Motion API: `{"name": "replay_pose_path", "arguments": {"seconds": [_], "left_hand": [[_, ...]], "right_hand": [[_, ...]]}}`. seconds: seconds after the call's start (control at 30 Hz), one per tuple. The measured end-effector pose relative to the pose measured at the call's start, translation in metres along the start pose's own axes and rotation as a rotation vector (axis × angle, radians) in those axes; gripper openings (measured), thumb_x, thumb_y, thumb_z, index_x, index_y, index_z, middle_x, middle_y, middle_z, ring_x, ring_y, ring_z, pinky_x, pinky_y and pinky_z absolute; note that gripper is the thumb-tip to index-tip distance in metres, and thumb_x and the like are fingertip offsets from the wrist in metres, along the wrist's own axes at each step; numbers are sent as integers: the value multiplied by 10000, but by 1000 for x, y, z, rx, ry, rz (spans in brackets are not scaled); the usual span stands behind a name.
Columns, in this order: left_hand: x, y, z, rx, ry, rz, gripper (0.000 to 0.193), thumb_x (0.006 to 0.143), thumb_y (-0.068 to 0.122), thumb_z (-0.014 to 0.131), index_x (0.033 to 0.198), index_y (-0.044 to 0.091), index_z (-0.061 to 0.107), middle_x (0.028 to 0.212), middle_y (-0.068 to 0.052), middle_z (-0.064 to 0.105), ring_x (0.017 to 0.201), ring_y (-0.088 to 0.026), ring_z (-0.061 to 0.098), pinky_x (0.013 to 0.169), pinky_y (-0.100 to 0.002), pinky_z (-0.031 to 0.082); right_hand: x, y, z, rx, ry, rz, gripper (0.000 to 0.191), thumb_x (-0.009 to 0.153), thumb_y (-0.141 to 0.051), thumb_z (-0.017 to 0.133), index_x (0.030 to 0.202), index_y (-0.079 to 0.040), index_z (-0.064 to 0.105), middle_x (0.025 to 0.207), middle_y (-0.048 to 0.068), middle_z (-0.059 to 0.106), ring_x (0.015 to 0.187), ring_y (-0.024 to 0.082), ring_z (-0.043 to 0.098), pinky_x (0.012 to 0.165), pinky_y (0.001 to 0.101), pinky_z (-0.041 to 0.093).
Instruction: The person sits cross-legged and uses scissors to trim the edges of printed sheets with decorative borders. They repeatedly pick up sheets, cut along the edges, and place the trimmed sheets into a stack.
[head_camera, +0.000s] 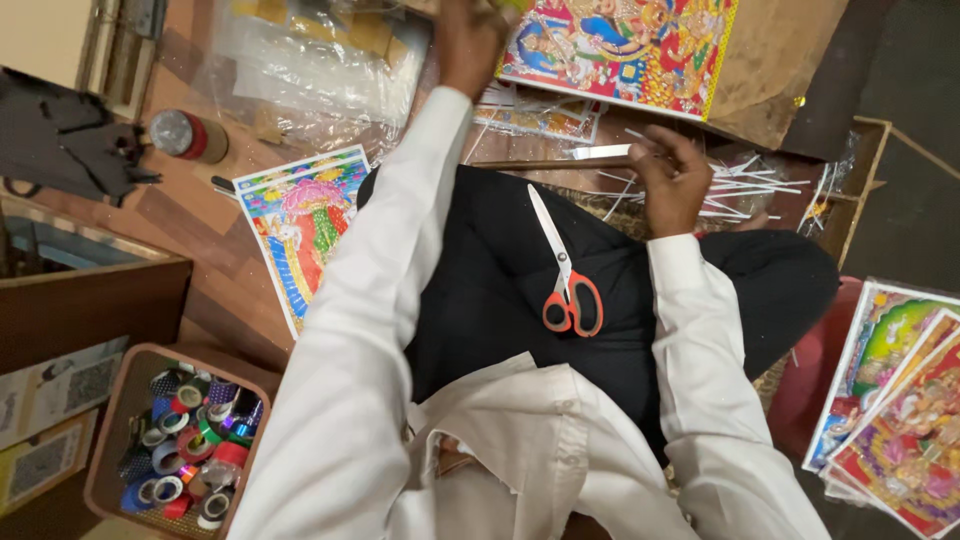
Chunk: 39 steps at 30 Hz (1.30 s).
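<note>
My left hand (468, 40) reaches far forward to the top edge of the view, at the near left corner of a large colourful picture print (620, 50); its fingers are cut off, so what it grips is hidden. My right hand (670, 180) is closed on a thin strip (560, 160) with a shiny end, held level above my knee. Orange-handled scissors (567, 280) lie shut on my black-trousered lap.
Another colourful print (300, 225) lies on the floor at left, beside clear plastic sheeting (310, 70) and a tape roll (188, 135). A box of several coloured tape rolls (185, 440) stands at lower left. White paper strips (750, 185) litter the right; more prints (900, 400) are stacked at far right.
</note>
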<state>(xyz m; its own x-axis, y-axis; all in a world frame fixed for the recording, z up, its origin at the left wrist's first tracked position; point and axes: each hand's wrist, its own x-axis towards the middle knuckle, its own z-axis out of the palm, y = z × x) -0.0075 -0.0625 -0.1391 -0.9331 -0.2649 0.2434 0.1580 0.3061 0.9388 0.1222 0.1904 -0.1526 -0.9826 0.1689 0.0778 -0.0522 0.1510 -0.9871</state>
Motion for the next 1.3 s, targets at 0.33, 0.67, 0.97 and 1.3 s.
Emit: {"name": "replay_pose_path", "arguments": {"seconds": [0.33, 0.67, 0.97, 1.3], "left_hand": [[-110, -15, 15, -748, -775, -409, 186, 960, -47, 705, 1113, 40, 644, 1176, -77, 673, 1034, -199, 719, 896, -355, 668], [-117, -33, 29, -333, -739, -294, 244, 857, 103, 842, 954, 11, 638, 884, -43, 673, 762, -123, 690, 626, -277, 582], [-98, -23, 42, 76, -744, -12, 427, 825, 339, 878, 839, -46, 694, 823, -163, 656, 713, -293, 652, 672, -417, 495], [-5, -34, -27, 551, -583, 37, 453, 752, 328, 984, 703, -41, 726, 592, -163, 624, 469, -279, 589, 540, -419, 501]], "right_hand": [[3, 2, -8, 588, -401, 191, 344, 1018, -173, 661, 1280, 50, 671, 1233, 159, 716, 1133, 226, 710, 1031, 360, 594], [-4, 41, 10, 324, -111, 202, 123, 940, 7, 781, 1037, 57, 724, 971, 125, 761, 853, 164, 733, 816, 294, 615], [7, 51, 27, 413, 101, 250, 70, 932, 14, 773, 958, 9, 708, 895, 87, 739, 792, 147, 705, 732, 267, 591], [62, 78, -18, 465, 705, 254, 57, 881, 30, 758, 844, 19, 716, 858, 95, 746, 765, 183, 695, 689, 317, 598]]}}
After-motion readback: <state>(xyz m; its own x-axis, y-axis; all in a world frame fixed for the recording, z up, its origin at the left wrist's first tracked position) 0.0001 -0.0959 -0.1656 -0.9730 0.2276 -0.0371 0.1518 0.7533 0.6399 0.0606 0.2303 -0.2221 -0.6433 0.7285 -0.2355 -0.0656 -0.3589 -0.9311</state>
